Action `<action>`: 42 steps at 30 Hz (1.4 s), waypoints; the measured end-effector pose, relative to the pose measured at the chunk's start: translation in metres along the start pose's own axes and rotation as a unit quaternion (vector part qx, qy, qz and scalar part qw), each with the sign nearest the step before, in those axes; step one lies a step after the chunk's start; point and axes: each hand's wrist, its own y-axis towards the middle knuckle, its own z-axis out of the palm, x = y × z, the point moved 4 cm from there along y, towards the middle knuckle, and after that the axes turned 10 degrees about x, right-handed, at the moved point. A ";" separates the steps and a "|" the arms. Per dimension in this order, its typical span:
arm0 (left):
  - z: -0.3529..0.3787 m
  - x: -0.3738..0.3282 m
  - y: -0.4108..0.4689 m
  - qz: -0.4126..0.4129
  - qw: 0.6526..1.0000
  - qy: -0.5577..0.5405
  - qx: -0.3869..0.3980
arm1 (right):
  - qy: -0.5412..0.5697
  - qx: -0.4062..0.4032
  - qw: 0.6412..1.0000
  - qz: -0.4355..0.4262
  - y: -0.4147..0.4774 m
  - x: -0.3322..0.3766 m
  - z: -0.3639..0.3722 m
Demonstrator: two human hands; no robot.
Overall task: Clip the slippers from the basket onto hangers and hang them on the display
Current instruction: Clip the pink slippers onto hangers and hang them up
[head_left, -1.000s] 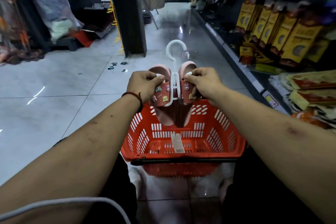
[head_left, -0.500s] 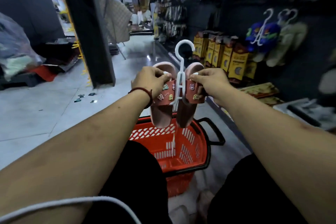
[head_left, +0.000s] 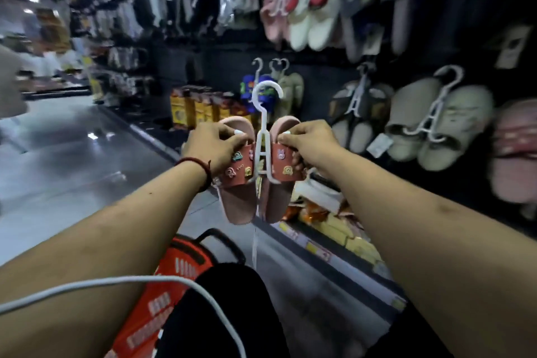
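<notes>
A person's two hands hold a pair of pink rubber slippers with red straps and small cartoon charms (head_left: 252,183), clipped on a white plastic hanger with a curved hook (head_left: 263,136). The left hand (head_left: 213,148), with a dark red cord bracelet (head_left: 203,168) at the wrist, is closed on the strap of the slipper left of the hanger stem. The right hand (head_left: 309,144) is closed on the strap of the slipper right of the stem. The soles hang down side by side, touching or nearly so, and the hook points up, free of any rail. Below the hanger and to its left, a red plastic shopping basket with a black handle (head_left: 177,267) stands on the glossy grey floor (head_left: 72,160). Right of the hanger, on the dark display wall (head_left: 325,73), hang beige slippers on white hangers (head_left: 436,122); above the hanger hang white fluffy slippers with red spots (head_left: 313,9). A white cable (head_left: 122,280) crosses the foreground below the basket.
</notes>
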 end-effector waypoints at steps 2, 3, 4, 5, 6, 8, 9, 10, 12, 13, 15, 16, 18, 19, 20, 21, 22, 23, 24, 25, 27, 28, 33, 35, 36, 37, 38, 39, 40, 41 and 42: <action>0.023 -0.024 0.010 0.029 0.999 -0.004 0.021 | -0.007 -0.029 1.000 0.006 -0.004 -0.005 -0.032; 0.035 -0.034 0.017 0.043 0.998 -0.006 0.034 | -0.010 -0.043 0.999 0.010 -0.008 -0.007 -0.047; 0.049 -0.045 0.022 0.053 0.997 -0.011 0.047 | -0.012 -0.061 0.998 0.015 -0.013 -0.011 -0.064; 0.062 -0.056 0.025 0.063 0.996 -0.017 0.059 | -0.012 -0.078 0.997 0.018 -0.019 -0.014 -0.079; 0.074 -0.064 0.028 0.070 0.995 -0.019 0.067 | -0.012 -0.093 0.995 0.024 -0.024 -0.018 -0.093; 0.102 -0.083 0.033 0.085 0.992 -0.027 0.089 | -0.010 -0.124 0.991 0.040 -0.037 -0.027 -0.123; 0.117 -0.092 0.034 0.090 0.991 -0.032 0.098 | -0.012 -0.135 0.989 0.049 -0.044 -0.031 -0.137; 0.129 -0.100 0.035 0.091 0.989 -0.041 0.106 | -0.014 -0.145 0.988 0.055 -0.051 -0.033 -0.150; 0.153 -0.116 0.036 0.092 0.986 -0.057 0.125 | -0.018 -0.165 0.984 0.063 -0.063 -0.039 -0.174; 0.165 -0.122 0.038 0.095 0.984 -0.065 0.133 | -0.020 -0.176 0.982 0.066 -0.068 -0.041 -0.185; 0.188 -0.140 0.038 0.106 0.979 -0.073 0.155 | -0.021 -0.197 0.978 0.071 -0.080 -0.046 -0.208; 0.197 -0.148 0.039 0.111 0.977 -0.077 0.163 | -0.022 -0.204 0.976 0.074 -0.084 -0.048 -0.217; 0.219 -0.166 0.039 0.116 0.972 -0.092 0.183 | -0.025 -0.230 0.969 0.085 -0.094 -0.055 -0.239; 0.230 -0.177 0.039 0.126 0.967 -0.097 0.197 | -0.023 -0.246 0.965 0.089 -0.099 -0.058 -0.251; 0.241 -0.187 0.039 0.137 0.962 -0.101 0.213 | -0.022 -0.260 0.961 0.092 -0.104 -0.060 -0.262; 0.252 -0.196 0.040 0.149 0.958 -0.101 0.225 | -0.023 -0.272 0.957 0.097 -0.109 -0.063 -0.272; 0.263 -0.207 0.039 0.163 0.953 -0.100 0.236 | -0.024 -0.288 0.952 0.098 -0.116 -0.067 -0.284; 0.273 -0.216 0.040 0.176 0.949 -0.098 0.242 | -0.028 -0.302 0.948 0.097 -0.121 -0.071 -0.293; 0.286 -0.227 0.040 0.189 0.945 -0.094 0.251 | -0.036 -0.322 0.941 0.094 -0.128 -0.075 -0.307; 0.295 -0.236 0.039 0.199 0.943 -0.089 0.252 | -0.049 -0.336 0.936 0.090 -0.133 -0.078 -0.316; 0.313 -0.250 0.036 0.210 0.940 -0.082 0.257 | -0.074 -0.356 0.926 0.096 -0.143 -0.084 -0.332; 0.323 -0.259 0.035 0.217 0.938 -0.079 0.259 | -0.083 -0.368 0.921 0.102 -0.148 -0.086 -0.342; 0.376 -0.303 0.033 0.235 0.922 -0.075 0.297 | -0.123 -0.411 0.894 0.133 -0.170 -0.093 -0.390; 0.390 -0.318 0.035 0.240 0.923 -0.075 0.291 | -0.142 -0.432 0.880 0.140 -0.171 -0.096 -0.410; 0.395 -0.324 0.036 0.244 0.924 -0.073 0.286 | -0.148 -0.439 0.875 0.143 -0.171 -0.097 -0.417; 0.401 -0.331 0.038 0.246 0.924 -0.070 0.283 | -0.150 -0.443 0.872 0.145 -0.170 -0.098 -0.426; 0.406 -0.336 0.040 0.247 0.925 -0.067 0.283 | -0.150 -0.445 0.871 0.144 -0.168 -0.099 -0.432; 0.411 -0.341 0.043 0.246 0.925 -0.065 0.284 | -0.149 -0.446 0.871 0.143 -0.165 -0.101 -0.438; 0.415 -0.344 0.046 0.245 0.925 -0.061 0.283 | -0.148 -0.446 0.871 0.143 -0.162 -0.103 -0.443; 0.420 -0.345 0.049 0.244 0.926 -0.058 0.282 | -0.147 -0.446 0.871 0.144 -0.160 -0.104 -0.447; 0.424 -0.346 0.053 0.244 0.926 -0.057 0.282 | -0.148 -0.446 0.870 0.147 -0.157 -0.106 -0.450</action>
